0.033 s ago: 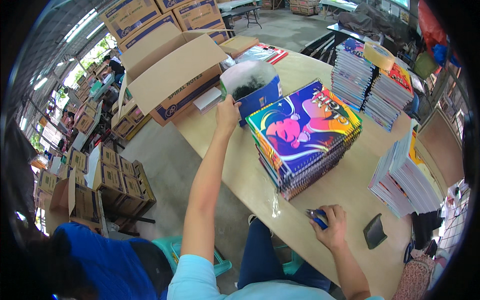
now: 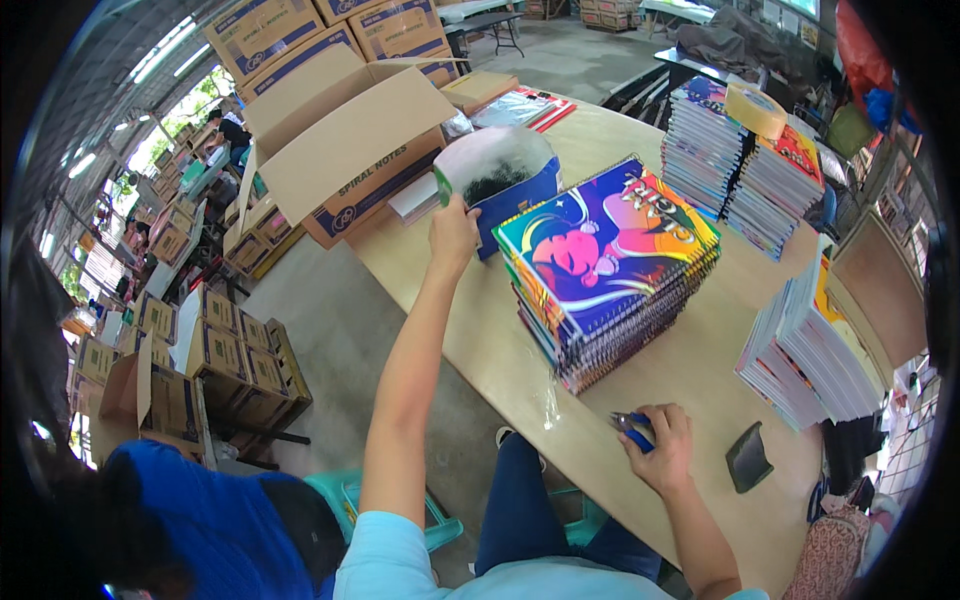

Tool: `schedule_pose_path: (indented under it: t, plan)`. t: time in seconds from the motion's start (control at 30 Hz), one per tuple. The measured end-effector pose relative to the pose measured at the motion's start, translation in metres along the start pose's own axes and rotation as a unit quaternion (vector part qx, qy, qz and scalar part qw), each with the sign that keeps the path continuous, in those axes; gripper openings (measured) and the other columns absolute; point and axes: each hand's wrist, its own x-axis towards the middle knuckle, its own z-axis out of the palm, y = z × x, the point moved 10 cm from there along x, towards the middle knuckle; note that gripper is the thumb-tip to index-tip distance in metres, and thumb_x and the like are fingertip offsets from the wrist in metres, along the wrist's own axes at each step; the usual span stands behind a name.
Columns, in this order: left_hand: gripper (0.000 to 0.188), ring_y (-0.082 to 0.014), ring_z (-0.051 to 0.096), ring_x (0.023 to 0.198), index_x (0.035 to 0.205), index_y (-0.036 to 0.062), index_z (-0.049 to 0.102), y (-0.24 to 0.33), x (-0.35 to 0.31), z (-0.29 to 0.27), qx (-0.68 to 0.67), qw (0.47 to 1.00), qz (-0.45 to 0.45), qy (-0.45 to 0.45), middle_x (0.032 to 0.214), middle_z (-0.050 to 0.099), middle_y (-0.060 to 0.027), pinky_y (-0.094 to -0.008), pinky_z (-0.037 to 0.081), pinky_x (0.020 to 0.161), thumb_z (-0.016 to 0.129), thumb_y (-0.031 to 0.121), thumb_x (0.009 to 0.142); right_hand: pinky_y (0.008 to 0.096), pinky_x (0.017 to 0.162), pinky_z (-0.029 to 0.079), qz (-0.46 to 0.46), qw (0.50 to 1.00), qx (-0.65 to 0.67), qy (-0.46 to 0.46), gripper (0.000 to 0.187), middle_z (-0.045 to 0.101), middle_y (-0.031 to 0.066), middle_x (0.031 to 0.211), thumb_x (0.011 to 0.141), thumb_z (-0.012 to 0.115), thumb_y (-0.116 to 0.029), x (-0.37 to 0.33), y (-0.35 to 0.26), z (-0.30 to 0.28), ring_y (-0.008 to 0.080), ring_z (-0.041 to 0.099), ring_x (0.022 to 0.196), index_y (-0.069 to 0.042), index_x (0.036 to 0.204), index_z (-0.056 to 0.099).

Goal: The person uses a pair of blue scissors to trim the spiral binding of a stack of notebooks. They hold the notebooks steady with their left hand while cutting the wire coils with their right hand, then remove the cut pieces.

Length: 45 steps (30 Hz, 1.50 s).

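- Fingers of the left hand [image 2: 455,238] clamp a glossy, blue-edged booklet [image 2: 525,198], just beyond the left edge of the notebook stack [image 2: 608,255].
- Fingers of the right hand [image 2: 665,452] grip blue-handled pliers [image 2: 634,434], on the stack's near side.

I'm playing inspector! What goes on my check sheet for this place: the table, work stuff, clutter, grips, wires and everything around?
Surface: pale table, with a shiny patch near its edge.
Job's things: colourful notebook pile; blue-handled pliers; blue-and-pale printed piece, exact kind unclear.
Clutter: dark curved piece right of the pliers; tape roll on the back pile; open box.
Grips: left grip holds the printed piece's left side; right grip holds the pliers.
Cables: nothing seen.
Surroundings: stacked boxes; green stool; person in blue.
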Motion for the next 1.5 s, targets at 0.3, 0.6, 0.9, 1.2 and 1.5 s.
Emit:
schedule_pose_path:
  t: [0.3,0.6,0.9,1.2,1.5]
  plan:
    - [0.032,-0.0333,0.066,0.101,0.114,0.0037,0.061,0.076,-0.134,-0.142,0.054,0.974,0.142,0.17,0.112,0.066,-0.0199,-0.0415,0.053,0.082,0.071,0.016,0.086,0.0459,0.073,0.048,0.034,0.993,0.114,0.016,0.042,0.06,0.0149,0.095,0.077,0.078,-0.019,-0.004,-0.004,-0.013,0.0363,0.06,0.088,-0.007,0.112,0.059]
    - [0.032,-0.0158,0.063,0.099,0.118,-0.0015,0.058,0.133,-0.226,-0.075,-0.42,0.904,-0.073,-0.029,0.111,0.063,-0.0073,-0.0293,0.054,0.081,0.068,0.012,0.091,0.0463,0.072,0.051,0.027,1.0,0.009,0.005,0.04,0.062,0.0151,0.095,0.077,0.075,-0.037,0.051,-0.038,-0.025,0.0348,0.064,0.088,-0.013,0.107,0.062]
    - [0.021,-0.0191,0.069,0.09,0.105,-0.0042,0.061,0.135,-0.233,-0.065,-0.461,0.88,-0.106,-0.037,0.098,0.067,-0.0104,-0.0289,0.056,0.078,0.07,0.007,0.089,0.0483,0.077,0.047,-0.012,0.994,-0.098,0.053,0.047,0.061,0.0116,0.104,0.076,0.074,-0.045,0.053,-0.058,-0.026,0.0307,0.057,0.101,-0.012,0.108,0.062]
    - [0.015,-0.0157,0.067,0.085,0.1,-0.007,0.063,0.137,-0.231,-0.067,-0.469,0.874,-0.118,-0.046,0.096,0.067,-0.0114,-0.0292,0.059,0.077,0.068,0.001,0.088,0.048,0.075,0.048,-0.021,0.99,-0.117,0.077,0.042,0.063,0.014,0.099,0.078,0.073,-0.043,0.055,-0.072,-0.025,0.0322,0.061,0.094,-0.009,0.101,0.064]
    - [0.018,-0.019,0.069,0.086,0.104,-0.0061,0.061,0.142,-0.231,-0.069,-0.469,0.873,-0.122,-0.049,0.097,0.067,-0.0118,-0.0302,0.058,0.08,0.066,0.006,0.092,0.0467,0.071,0.05,0.01,0.998,-0.068,0.01,0.041,0.065,0.0142,0.092,0.075,0.075,-0.041,0.061,-0.063,-0.018,0.0327,0.064,0.087,-0.008,0.098,0.066]
